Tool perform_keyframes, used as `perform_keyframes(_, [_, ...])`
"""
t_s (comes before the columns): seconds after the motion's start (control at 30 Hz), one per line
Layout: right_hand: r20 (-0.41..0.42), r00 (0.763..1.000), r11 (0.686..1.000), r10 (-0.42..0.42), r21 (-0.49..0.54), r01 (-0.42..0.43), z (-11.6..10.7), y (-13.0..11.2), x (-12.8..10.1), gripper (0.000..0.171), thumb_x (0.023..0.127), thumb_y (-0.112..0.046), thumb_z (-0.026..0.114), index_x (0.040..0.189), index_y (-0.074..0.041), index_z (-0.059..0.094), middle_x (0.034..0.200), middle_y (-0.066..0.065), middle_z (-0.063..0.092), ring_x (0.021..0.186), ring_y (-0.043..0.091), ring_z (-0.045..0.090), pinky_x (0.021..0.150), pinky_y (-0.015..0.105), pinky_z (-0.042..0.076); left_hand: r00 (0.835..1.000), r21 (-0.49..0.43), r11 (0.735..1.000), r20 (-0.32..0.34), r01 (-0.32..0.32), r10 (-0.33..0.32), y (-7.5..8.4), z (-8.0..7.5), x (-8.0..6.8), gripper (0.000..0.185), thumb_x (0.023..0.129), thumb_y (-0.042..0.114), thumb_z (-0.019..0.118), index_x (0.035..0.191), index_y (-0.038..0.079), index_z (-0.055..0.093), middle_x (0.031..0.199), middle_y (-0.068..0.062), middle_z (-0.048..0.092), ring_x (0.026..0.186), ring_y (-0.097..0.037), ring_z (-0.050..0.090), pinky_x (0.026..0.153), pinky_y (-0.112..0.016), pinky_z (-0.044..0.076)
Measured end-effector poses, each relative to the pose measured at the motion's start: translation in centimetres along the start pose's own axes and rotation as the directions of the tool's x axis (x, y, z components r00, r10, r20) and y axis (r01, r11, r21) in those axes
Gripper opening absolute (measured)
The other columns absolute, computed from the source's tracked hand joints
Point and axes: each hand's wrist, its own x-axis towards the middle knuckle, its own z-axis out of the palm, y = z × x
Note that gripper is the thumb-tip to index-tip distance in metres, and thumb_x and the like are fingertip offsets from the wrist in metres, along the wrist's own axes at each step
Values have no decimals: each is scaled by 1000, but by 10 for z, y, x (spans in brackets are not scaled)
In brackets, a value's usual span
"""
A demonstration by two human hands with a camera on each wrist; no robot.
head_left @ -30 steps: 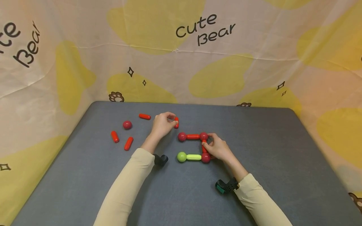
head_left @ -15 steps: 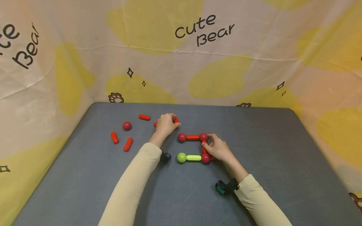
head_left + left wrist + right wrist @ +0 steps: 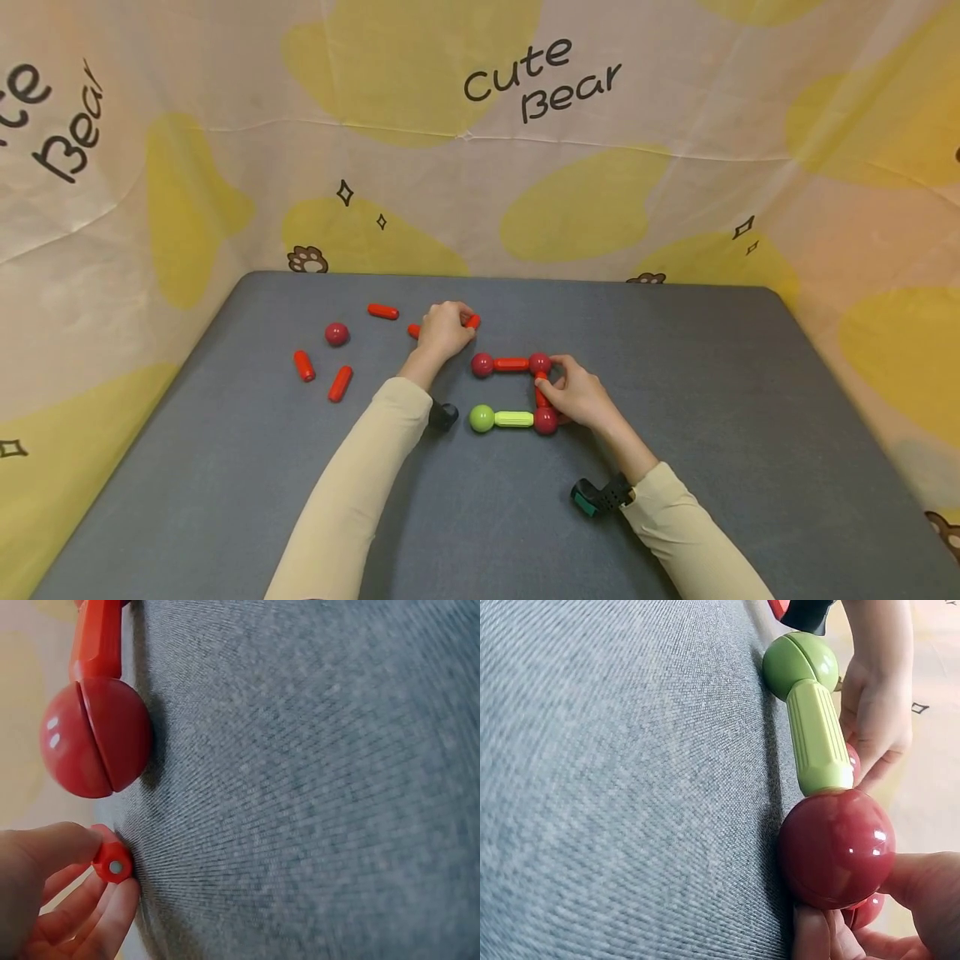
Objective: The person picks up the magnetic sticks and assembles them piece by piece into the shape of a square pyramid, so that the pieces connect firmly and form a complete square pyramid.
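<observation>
Thumb and fingers of the person's left hand [image 3: 444,332] pinch a short red rod [image 3: 473,321] toward the far side of the grey table [image 3: 712,450]; seen from that wrist, a round silvery dot sits in the rod's end. I can't make out whether the rod touches the tabletop. Another rod [image 3: 413,331], also red, pokes out to the left from behind this hand.

Nearer the person lies a joined, three-sided figure with its gap facing left. Its far side runs from a left red ball [image 3: 483,365] along a far red rod [image 3: 512,364] to a corner red ball [image 3: 539,364]. A side red rod [image 3: 542,393] links that to a near red ball [image 3: 546,420], and a ribbed green rod [image 3: 513,420] leads from there to a green ball [image 3: 482,418].

The right hand [image 3: 581,393] grips the figure by its right side, thumb against the side red rod.

Over to the left, well apart from the figure, lie a lone red ball [image 3: 337,334], a crosswise red rod [image 3: 383,312] beyond it, and two slanting rods, a leftmost rod [image 3: 303,366] and a nearer rod [image 3: 341,384]. Behind the table hangs a cloth [image 3: 420,75] with yellow patches and "cute Bear" lettering.
</observation>
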Motion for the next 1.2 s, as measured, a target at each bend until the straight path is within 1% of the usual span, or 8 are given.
perform_keyframes(0.17, [2, 1000, 1000, 4, 6, -4, -1, 0, 0, 53, 87, -27, 61, 131, -3, 43, 72, 5, 60, 47, 11, 53, 44, 25, 43, 1000, -69, 998, 7, 0, 1, -1, -3, -2, 32, 80, 13, 63, 111, 9, 66, 97, -6, 69, 92, -22, 61, 85, -40, 44])
perform_keyframes(0.3, [4, 1000, 1000, -1, 12, 0, -1, 0, 0, 53, 87, -27, 61, 130, -2, 43, 71, 5, 59, 47, 11, 53, 44, 26, 44, 1000, -153, 988, 10, -18, 20, 2, -10, -5, 35, 81, 13, 63, 116, 9, 64, 101, -7, 69, 95, -21, 62, 89, -41, 42])
perform_keyframes(0.37, [2, 1000, 1000, -1, 15, 1, -1, 0, 0, 53, 87, -27, 61, 130, -3, 43, 71, 5, 59, 47, 11, 53, 44, 26, 44, 999, -184, 983, 14, -29, 33, 3, -14, -7, 36, 82, 13, 63, 118, 8, 63, 103, -8, 68, 97, -21, 62, 88, -39, 44])
perform_keyframes(0.53, [-1, 1000, 1000, -11, 7, 11, -1, 1, 1, 53, 87, -26, 61, 130, -2, 43, 70, 4, 59, 48, 11, 52, 44, 25, 43, 998, -248, 968, 44, -27, 39, 2, -21, -15, 37, 80, 13, 64, 117, 10, 63, 99, -8, 69, 94, -21, 62, 76, -33, 49])
perform_keyframes(0.6, [-2, 1000, 1000, -8, 3, 8, -1, 0, 1, 53, 87, -27, 61, 130, -3, 43, 70, 4, 59, 48, 11, 52, 44, 25, 43, 997, -263, 965, 61, -18, 35, 0, -24, -20, 36, 79, 14, 64, 115, 11, 64, 96, -7, 69, 92, -21, 60, 70, -29, 48])
perform_keyframes(0.83, [2, 1000, 1000, 2, -3, -2, -2, -1, 0, 53, 87, -27, 60, 131, -2, 43, 75, 5, 60, 52, 11, 53, 45, 25, 41, 988, -336, 942, 148, 16, 36, -13, -28, -42, 35, 76, 11, 65, 111, 9, 64, 85, -8, 68, 64, -14, 65, 55, -23, 47])
perform_keyframes(1.03, [13, 1000, 1000, 8, 15, -8, -2, -2, -1, 53, 87, -27, 60, 131, -3, 42, 75, 5, 60, 50, 11, 53, 45, 26, 43, 979, -339, 939, 201, 57, 13, -23, -28, -58, 34, 77, 13, 69, 111, 11, 63, 82, -5, 68, 61, -11, 65, 56, -25, 48])
perform_keyframes(1.2, [15, 1000, 1000, 15, 18, -16, -1, -1, -1, 53, 87, -27, 60, 131, -3, 42, 74, 5, 59, 50, 12, 53, 45, 26, 42, 976, -323, 946, 213, 40, 32, -26, -27, -71, 31, 76, 14, 70, 107, 13, 65, 78, -2, 68, 60, -11, 64, 57, -25, 48])
